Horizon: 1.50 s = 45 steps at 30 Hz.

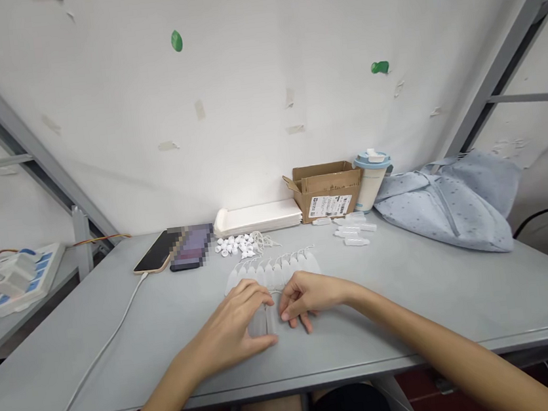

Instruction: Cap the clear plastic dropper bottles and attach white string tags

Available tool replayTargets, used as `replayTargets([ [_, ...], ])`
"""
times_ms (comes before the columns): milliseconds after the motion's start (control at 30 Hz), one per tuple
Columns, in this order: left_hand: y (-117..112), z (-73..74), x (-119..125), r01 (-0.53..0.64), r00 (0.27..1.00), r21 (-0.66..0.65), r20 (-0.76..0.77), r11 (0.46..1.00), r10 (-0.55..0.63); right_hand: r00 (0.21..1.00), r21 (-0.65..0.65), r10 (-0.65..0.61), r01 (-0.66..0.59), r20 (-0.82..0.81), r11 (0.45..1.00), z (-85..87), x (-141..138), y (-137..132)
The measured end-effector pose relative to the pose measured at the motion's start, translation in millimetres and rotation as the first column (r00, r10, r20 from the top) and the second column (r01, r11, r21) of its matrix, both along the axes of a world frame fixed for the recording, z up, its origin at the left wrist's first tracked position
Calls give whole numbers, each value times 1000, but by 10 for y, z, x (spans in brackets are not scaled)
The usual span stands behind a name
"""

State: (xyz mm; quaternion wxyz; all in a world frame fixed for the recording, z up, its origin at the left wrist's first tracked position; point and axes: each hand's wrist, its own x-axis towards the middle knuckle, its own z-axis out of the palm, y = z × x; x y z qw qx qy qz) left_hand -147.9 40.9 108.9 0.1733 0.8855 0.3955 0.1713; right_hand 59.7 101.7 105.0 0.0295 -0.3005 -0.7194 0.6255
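Grey table (413, 295) bears a row of translucent plastic vials (274, 273) near its front edge. Left hand (238, 328) clasps it; right hand (309, 297) pinches it.

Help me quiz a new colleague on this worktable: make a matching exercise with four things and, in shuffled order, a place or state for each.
Things
1. cardboard box
2. cloth bag
3. white caps
4. clear bottles

Places or states
A. touched by the left hand and the right hand
B. open, beside the blue-lidded cup
C. loose heap in front of the white trays
D. light blue, slumped at the right end of the table

Pairs: 1-B, 2-D, 3-C, 4-A
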Motion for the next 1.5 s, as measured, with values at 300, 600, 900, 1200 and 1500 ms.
replayTargets([
  [300,23,22,2,9,1000,-9,-18,1000,-9,999,-32,-15,13,-45,999,-56,-7,13],
  [600,42,136,44,41,998,-60,-38,997,-44,998,-43,20,-23,-63,999,-36,-13,4],
  [900,847,193,193,-208,976,72,78,975,202,990,118,-49,65,-131,991,164,270,209],
  [1200,1426,-181,245,-204,978,259,9,944,209,722,862,-692,363,-19,354,-10,766,772],
  [1500,1420,-251,155,-123,984,261,-96,957,152,697,961,-706,87,129,262,-282,833,927],
])
